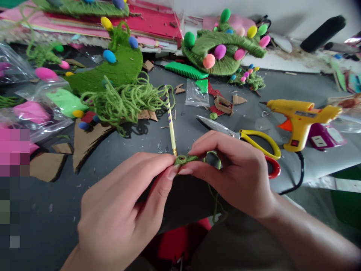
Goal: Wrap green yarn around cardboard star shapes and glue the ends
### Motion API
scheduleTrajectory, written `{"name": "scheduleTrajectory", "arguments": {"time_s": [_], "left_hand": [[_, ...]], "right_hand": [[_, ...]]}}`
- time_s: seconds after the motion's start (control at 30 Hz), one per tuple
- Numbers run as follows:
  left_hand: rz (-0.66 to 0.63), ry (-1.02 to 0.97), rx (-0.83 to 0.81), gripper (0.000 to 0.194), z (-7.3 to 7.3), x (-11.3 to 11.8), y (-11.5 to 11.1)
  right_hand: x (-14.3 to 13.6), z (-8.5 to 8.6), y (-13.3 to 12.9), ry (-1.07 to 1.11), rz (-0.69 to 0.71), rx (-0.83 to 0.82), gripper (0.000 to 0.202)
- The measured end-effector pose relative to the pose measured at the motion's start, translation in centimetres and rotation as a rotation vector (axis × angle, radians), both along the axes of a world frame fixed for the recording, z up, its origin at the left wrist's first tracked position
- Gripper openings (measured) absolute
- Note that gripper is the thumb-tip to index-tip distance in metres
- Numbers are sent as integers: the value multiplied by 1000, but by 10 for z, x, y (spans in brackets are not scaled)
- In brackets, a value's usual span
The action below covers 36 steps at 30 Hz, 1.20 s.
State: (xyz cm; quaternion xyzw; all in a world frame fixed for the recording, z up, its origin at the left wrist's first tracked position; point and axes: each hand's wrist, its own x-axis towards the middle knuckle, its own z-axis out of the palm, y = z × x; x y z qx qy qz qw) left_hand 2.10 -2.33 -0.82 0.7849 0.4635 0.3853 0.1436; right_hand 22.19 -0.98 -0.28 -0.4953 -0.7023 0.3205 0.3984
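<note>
Between the fingertips of both hands is a small green yarn-wrapped piece (183,160) with a small round opening near its left end. My left hand (126,203) pinches its left end between thumb and forefinger. Its right end sits in the pinch of my right hand (234,167). A loose strand of green yarn (216,203) hangs down beside my right hand. Just beyond the fingers lies a yellow pencil (170,124). Scissors (234,131) with yellow and red handles lie behind my right hand, partly covered by it.
A yellow glue gun (300,118) stands at the right near a purple socket block (324,136). Tangled green yarn (124,99), a yarn-wrapped shape (113,67), cardboard scraps (87,143) and plastic bags (42,113) cover the left. A green comb (186,70) lies behind, below another decorated yarn-wrapped shape (225,49).
</note>
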Motion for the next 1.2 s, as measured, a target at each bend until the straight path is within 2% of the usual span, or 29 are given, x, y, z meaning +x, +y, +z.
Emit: {"name": "scheduleTrajectory", "arguments": {"time_s": [0.6,1.0,1.2], "left_hand": [[1,-10,6,22,-2,1,0],[23,-39,-31,19,-4,2,2],[15,-45,-16,19,-3,1,1]], "right_hand": [[-1,1,0,-39,-3,41,18],[-2,-3,-3,35,-111,41,44],[-2,-2,-4,29,-125,49,45]]}}
